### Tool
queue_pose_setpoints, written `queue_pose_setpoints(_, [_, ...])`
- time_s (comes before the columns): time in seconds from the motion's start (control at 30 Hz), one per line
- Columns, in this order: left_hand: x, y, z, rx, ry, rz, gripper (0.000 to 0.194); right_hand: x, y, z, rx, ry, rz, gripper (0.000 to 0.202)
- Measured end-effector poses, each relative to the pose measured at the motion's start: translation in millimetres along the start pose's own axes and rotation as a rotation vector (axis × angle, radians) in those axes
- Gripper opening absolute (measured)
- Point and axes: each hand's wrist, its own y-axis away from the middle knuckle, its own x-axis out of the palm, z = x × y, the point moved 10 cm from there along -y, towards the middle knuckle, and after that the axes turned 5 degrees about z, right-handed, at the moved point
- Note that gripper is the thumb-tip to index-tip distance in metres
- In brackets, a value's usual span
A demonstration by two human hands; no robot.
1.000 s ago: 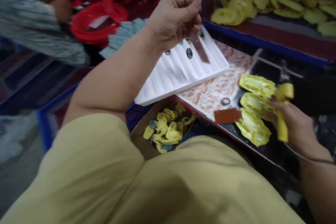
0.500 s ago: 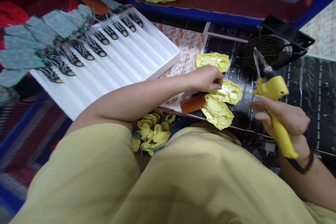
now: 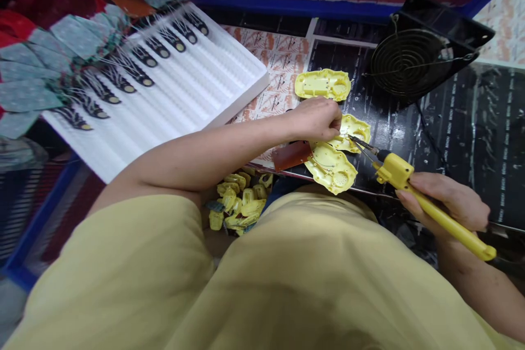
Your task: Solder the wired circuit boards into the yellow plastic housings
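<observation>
1. Filling the foreground is the wearer's yellow shirt. Clock directions below are taken from the middle yellow shell, with twelve pointing away from the wearer.
2. At eight o'clock, below the table edge, is a pile of yellow parts.
3. At four o'clock, the right hand has its fingers wrapped around a yellow tool, apparently a soldering iron. The tool's long axis runs from four o'clock inward, its thin tip at the shell; whether tip and shell touch, I cannot tell.
4. At seven, a near shell lies with its long axis from ten to four; at eight, an orange-brown piece meets its left end.
5. The middle shell lies on the dark table, long axis roughly nine to three. The left hand is the nearer one, covering its nine o'clock end; the shell extends from those fingers towards three. They are curled and drawn together, but what they pinch, if anything, is hidden.
6. At eleven, just beyond that hand, lies a far shell.
7. At ten, well apart, is a white ridged tray with a row of wired dark parts.
8. At one stands a black fan; beyond, at twelve, a blue-rimmed bin.
</observation>
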Motion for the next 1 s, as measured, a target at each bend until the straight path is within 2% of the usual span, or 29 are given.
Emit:
queue_pose_setpoints(0.17, [0.6,-1.3,-1.8,-0.06,-0.037,0.035,0.018,7.3,-6.5,1.3,-0.045,-0.028,0.044,0.031])
queue_pose_setpoints(0.3, [-0.7,-2.9,-1.8,-0.046,-0.033,0.002,0.016,10.4,-9.1,6.7,-0.089,0.048,0.12,0.028])
queue_pose_setpoints(0.47, [0.0,-4.7,-0.6,-0.028,-0.017,-0.015,0.016,2.4,5.0,-8.9,0.053,0.023,0.144,0.012])
queue_pose_setpoints(0.53, [0.5,-5.3,0.3,-0.04,-0.019,-0.013,0.015,1.0,7.9,-11.0,0.073,0.03,0.151,0.014])
queue_pose_setpoints(0.67, [-0.6,-4.5,-1.8,-0.037,-0.038,-0.025,0.014,-3.3,2.4,-4.2,0.02,0.062,0.086,0.034])
queue_pose_setpoints(0.77, [-1.3,-0.4,-3.4,-0.019,-0.059,-0.022,0.016,-7.0,-1.6,-6.0,0.053,0.172,0.012,0.046])
queue_pose_setpoints(0.83, [-2.2,2.7,-2.2,-0.008,-0.057,-0.028,0.019,-7.1,-3.0,-5.5,0.047,0.159,-0.018,0.041])
queue_pose_setpoints(0.93, [-5.0,4.6,2.8,0.007,0.001,-0.069,0.021,-7.9,-5.3,-5.1,0.022,0.017,-0.062,0.025])
queue_pose_setpoints(1.0, [-6.0,3.3,5.7,0.012,0.039,-0.094,0.021,-7.2,-7.2,-6.1,0.025,-0.021,-0.068,0.023])
